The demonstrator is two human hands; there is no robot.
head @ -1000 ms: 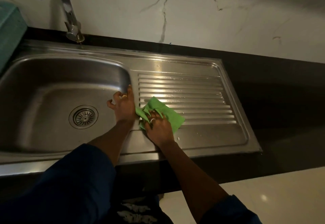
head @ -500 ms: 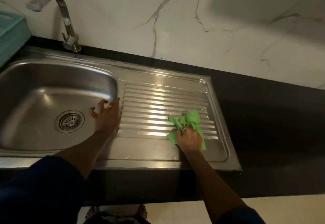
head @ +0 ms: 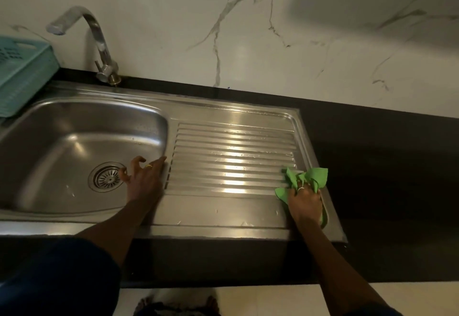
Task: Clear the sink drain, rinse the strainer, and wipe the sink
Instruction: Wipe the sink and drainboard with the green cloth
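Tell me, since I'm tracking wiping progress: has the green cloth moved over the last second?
Yes. The green cloth under the right hand went rightward across the ribbed drainboard, from beside the basin to its right edge.

Black counter (head: 372,166) along a marbled wall, with a steel sink (head: 236,114) set into it: basin left, ribbed drainboard (head: 231,156) right. Strainer (head: 107,178) seated in the basin floor. Tap (head: 99,45) rising at the back rim. Teal basket (head: 22,74) at far left, over the sink's corner. Green cloth (head: 305,181) crumpled on the drainboard's right edge, pressed under the right hand (head: 304,202). Left hand (head: 144,179) resting on the rim between basin and drainboard
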